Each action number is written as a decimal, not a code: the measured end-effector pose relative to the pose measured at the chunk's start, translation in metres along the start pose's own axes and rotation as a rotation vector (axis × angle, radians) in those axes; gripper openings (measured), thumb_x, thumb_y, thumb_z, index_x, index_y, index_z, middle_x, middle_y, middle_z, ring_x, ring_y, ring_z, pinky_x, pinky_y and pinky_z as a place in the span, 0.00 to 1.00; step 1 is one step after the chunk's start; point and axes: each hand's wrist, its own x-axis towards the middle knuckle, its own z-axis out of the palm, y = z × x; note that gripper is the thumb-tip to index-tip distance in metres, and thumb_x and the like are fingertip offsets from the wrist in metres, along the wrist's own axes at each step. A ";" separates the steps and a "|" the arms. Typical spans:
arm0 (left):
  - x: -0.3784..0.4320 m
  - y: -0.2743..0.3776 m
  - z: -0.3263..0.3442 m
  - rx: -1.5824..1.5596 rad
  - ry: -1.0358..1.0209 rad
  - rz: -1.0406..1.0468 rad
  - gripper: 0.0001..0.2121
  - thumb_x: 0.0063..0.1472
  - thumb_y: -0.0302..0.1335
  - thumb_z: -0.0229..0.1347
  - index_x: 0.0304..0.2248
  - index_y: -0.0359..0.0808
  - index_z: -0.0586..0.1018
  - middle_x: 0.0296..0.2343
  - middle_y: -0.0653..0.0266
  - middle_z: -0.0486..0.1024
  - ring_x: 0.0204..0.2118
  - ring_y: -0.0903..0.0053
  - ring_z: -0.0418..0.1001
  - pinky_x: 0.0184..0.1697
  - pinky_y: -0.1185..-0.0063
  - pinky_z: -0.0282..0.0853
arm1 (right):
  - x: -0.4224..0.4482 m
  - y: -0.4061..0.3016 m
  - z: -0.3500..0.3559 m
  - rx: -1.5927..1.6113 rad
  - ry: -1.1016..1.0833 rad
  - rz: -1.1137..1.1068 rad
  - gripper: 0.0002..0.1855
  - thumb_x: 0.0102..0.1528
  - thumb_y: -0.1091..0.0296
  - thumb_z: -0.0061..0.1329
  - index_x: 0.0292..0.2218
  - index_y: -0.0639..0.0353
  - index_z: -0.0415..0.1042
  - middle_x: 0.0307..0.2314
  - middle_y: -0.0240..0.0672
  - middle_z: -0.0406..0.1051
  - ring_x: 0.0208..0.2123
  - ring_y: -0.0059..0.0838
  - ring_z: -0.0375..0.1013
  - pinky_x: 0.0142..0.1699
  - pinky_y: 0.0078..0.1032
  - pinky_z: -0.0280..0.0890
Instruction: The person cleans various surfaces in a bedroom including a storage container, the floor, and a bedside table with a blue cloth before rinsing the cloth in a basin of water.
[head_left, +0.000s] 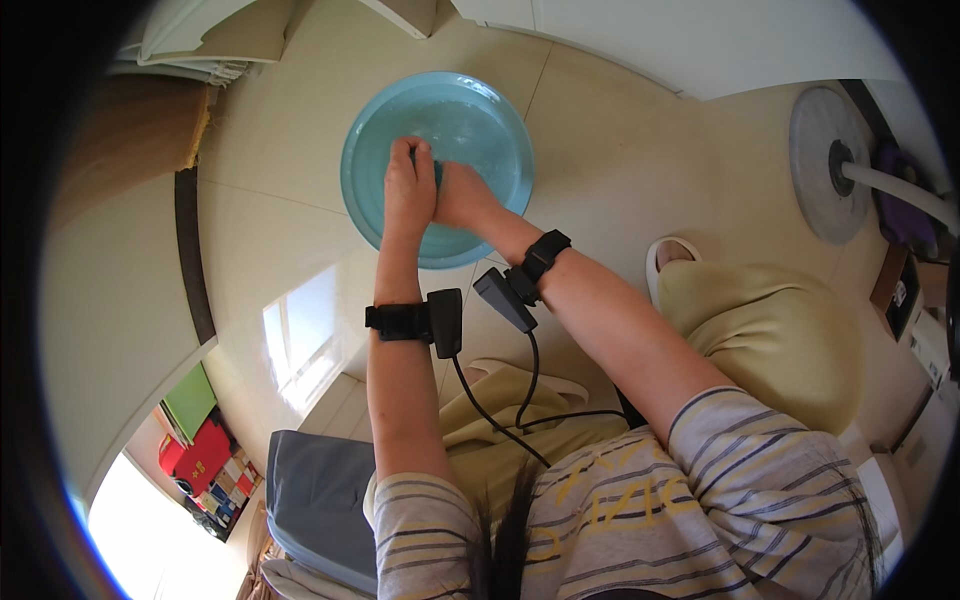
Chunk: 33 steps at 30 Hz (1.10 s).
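A round light-blue basin (360, 135) with water in it stands on the tiled floor. Both hands are over the basin, pressed against each other. My left hand (409, 184) has its fingers curled around a small dark teal thing (438, 174), perhaps a cloth, that shows between the hands. My right hand (463, 196) is closed against the same thing from the other side; its fingertips are hidden. Each forearm wears a black strap with a cabled device.
A round grey metal base with a white pole (810, 165) stands at the right. White cabinets (600, 37) line the top. A dark grey covered seat (322, 495) is at lower left, and a brown cloth (142, 142) hangs at upper left.
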 end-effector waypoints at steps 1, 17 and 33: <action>0.000 0.000 0.001 0.008 0.038 -0.005 0.11 0.63 0.32 0.45 0.38 0.31 0.71 0.31 0.49 0.74 0.34 0.55 0.72 0.38 0.68 0.67 | -0.003 -0.002 0.001 -0.001 0.033 0.014 0.18 0.39 0.60 0.56 0.29 0.65 0.74 0.27 0.50 0.74 0.33 0.50 0.74 0.37 0.38 0.69; 0.000 0.038 -0.060 -0.950 -0.503 -0.022 0.30 0.57 0.39 0.56 0.55 0.34 0.62 0.41 0.51 0.73 0.44 0.62 0.72 0.52 0.69 0.66 | -0.024 -0.047 -0.048 1.017 -0.796 0.326 0.22 0.43 0.63 0.62 0.39 0.56 0.70 0.32 0.33 0.70 0.33 0.26 0.72 0.35 0.26 0.70; 0.008 0.032 -0.016 -0.540 0.082 -0.113 0.12 0.64 0.24 0.43 0.44 0.32 0.73 0.12 0.72 0.63 0.13 0.87 0.60 0.18 0.84 0.58 | -0.009 -0.023 -0.010 0.250 -0.100 -0.052 0.28 0.41 0.65 0.58 0.45 0.60 0.68 0.32 0.42 0.74 0.34 0.35 0.74 0.36 0.28 0.67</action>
